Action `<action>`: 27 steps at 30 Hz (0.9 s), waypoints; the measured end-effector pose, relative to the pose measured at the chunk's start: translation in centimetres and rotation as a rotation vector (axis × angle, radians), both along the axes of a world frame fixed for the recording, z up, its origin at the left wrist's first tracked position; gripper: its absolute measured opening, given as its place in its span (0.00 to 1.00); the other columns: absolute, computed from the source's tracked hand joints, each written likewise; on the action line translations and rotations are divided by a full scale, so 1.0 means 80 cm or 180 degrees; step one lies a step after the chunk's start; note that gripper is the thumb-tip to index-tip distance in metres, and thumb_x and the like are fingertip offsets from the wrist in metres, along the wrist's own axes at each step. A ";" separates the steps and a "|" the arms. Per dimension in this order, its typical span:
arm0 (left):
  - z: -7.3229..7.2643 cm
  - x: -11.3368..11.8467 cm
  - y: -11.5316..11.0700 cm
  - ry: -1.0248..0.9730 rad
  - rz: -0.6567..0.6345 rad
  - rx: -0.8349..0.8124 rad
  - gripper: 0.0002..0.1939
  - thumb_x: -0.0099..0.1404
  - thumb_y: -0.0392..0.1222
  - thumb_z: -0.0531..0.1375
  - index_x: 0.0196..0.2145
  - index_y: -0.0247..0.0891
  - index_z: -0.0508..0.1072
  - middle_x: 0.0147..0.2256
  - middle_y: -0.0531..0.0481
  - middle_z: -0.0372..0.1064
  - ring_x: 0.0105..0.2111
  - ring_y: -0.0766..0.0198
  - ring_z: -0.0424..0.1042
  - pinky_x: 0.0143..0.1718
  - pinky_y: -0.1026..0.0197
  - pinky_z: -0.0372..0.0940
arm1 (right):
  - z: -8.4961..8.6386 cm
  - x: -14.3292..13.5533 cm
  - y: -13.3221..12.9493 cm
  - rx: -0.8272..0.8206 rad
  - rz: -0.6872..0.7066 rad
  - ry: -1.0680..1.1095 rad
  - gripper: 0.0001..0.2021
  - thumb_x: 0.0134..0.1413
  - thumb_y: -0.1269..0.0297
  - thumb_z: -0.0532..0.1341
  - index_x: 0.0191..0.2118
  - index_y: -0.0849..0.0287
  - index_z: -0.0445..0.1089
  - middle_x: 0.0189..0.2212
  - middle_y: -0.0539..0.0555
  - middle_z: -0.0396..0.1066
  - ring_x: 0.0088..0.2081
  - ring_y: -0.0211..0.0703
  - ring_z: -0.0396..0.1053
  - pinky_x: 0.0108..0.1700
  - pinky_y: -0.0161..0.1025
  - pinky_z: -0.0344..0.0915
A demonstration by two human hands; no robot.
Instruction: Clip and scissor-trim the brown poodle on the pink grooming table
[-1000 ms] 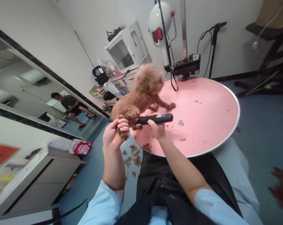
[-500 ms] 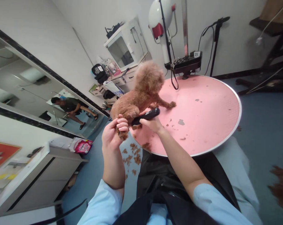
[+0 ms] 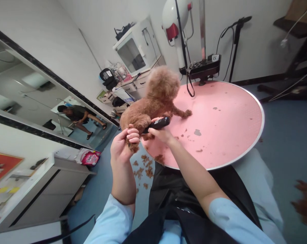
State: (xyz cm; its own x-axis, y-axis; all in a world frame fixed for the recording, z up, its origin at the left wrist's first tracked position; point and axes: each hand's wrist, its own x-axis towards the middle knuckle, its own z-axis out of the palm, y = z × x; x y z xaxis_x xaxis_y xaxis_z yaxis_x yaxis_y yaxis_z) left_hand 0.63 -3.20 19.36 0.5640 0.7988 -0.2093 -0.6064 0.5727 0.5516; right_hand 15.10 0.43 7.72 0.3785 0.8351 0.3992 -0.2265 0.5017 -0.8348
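A brown curly-haired dog stands at the left edge of the round pink grooming table, its fluffy head turned away from me. My left hand is closed around one hind leg, whose furry paw hangs out below the fingers. In my right hand is a black hair clipper, held near the dog's hind leg. The clipper's blade end is hidden beside the leg and my left fingers, so contact cannot be made out.
Hair clumps lie on the floor and table. A leash loop hangs over the table's back beside a tool holder and a white dryer. A mirror at left reflects a seated person.
The clipper and my right hand have shifted slightly left, towards the dog's hind leg. My left hand keeps its hold on the leg.
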 end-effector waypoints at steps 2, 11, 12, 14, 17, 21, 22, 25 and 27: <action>-0.001 -0.001 0.000 0.0007 0.0019 -0.0003 0.08 0.70 0.30 0.46 0.38 0.33 0.64 0.25 0.54 0.58 0.20 0.77 0.61 0.21 0.75 0.58 | 0.002 0.015 0.001 -0.0089 0.0211 -0.0035 0.11 0.37 0.66 0.64 0.33 0.57 0.68 0.29 0.47 0.70 0.32 0.39 0.68 0.37 0.39 0.68; -0.002 0.001 -0.002 0.0057 0.0020 0.0007 0.10 0.71 0.32 0.45 0.40 0.31 0.65 0.25 0.54 0.57 0.20 0.77 0.61 0.21 0.75 0.58 | -0.017 0.004 -0.006 0.0113 -0.0482 0.1325 0.07 0.47 0.62 0.60 0.34 0.57 0.70 0.35 0.51 0.73 0.35 0.40 0.70 0.36 0.37 0.68; -0.002 0.002 -0.002 0.0056 0.0018 0.0012 0.11 0.71 0.32 0.44 0.39 0.31 0.65 0.26 0.54 0.57 0.20 0.77 0.61 0.21 0.75 0.58 | -0.016 -0.002 -0.003 0.0174 -0.0433 0.1143 0.06 0.47 0.63 0.61 0.33 0.56 0.69 0.34 0.51 0.72 0.37 0.41 0.70 0.39 0.38 0.68; -0.002 0.002 0.000 0.0062 0.0019 0.0021 0.11 0.71 0.32 0.44 0.39 0.32 0.65 0.25 0.54 0.57 0.20 0.77 0.61 0.21 0.75 0.58 | -0.013 -0.009 0.004 0.0171 -0.0224 0.0635 0.06 0.43 0.65 0.62 0.31 0.56 0.69 0.32 0.50 0.71 0.37 0.42 0.69 0.42 0.40 0.68; -0.002 0.001 0.003 0.0064 0.0035 0.0020 0.11 0.71 0.32 0.44 0.39 0.32 0.65 0.25 0.54 0.57 0.20 0.77 0.61 0.21 0.75 0.58 | -0.013 -0.003 0.011 0.0032 0.0358 -0.0056 0.09 0.37 0.67 0.65 0.30 0.56 0.68 0.29 0.49 0.70 0.35 0.44 0.69 0.42 0.43 0.69; -0.001 -0.002 0.004 0.0065 0.0106 0.0025 0.11 0.71 0.31 0.45 0.40 0.31 0.65 0.26 0.54 0.57 0.20 0.78 0.61 0.21 0.75 0.58 | -0.027 0.021 -0.003 0.0135 0.0513 -0.0113 0.11 0.37 0.67 0.66 0.32 0.56 0.69 0.31 0.50 0.72 0.37 0.45 0.70 0.42 0.45 0.69; 0.000 -0.002 0.004 0.0084 0.0132 0.0026 0.11 0.71 0.31 0.45 0.41 0.31 0.65 0.25 0.54 0.57 0.20 0.78 0.61 0.21 0.75 0.58 | -0.031 0.024 -0.008 0.0161 0.0296 0.0066 0.09 0.39 0.67 0.65 0.32 0.56 0.69 0.31 0.50 0.72 0.37 0.46 0.70 0.42 0.46 0.69; 0.002 -0.001 0.002 0.0157 0.0191 0.0011 0.10 0.71 0.31 0.45 0.42 0.32 0.66 0.25 0.55 0.56 0.20 0.78 0.60 0.20 0.75 0.57 | -0.037 0.020 -0.019 0.0211 -0.0345 0.0654 0.06 0.47 0.64 0.61 0.34 0.55 0.69 0.34 0.52 0.72 0.38 0.46 0.71 0.42 0.47 0.69; 0.002 0.001 0.001 0.0161 0.0186 -0.0003 0.10 0.71 0.31 0.45 0.41 0.32 0.66 0.25 0.55 0.56 0.19 0.78 0.60 0.20 0.76 0.57 | -0.033 0.008 -0.018 0.0228 -0.0460 0.0652 0.07 0.50 0.62 0.59 0.37 0.54 0.69 0.36 0.52 0.73 0.40 0.46 0.70 0.44 0.47 0.69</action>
State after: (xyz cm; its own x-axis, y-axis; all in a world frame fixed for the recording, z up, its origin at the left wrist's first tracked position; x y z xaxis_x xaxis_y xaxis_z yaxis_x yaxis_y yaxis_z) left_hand 0.71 -3.09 19.56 0.5051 0.8298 -0.2371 -0.6103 0.5377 0.5817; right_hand 15.76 -1.03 5.04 0.5710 0.7388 0.3580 -0.3088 0.5973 -0.7402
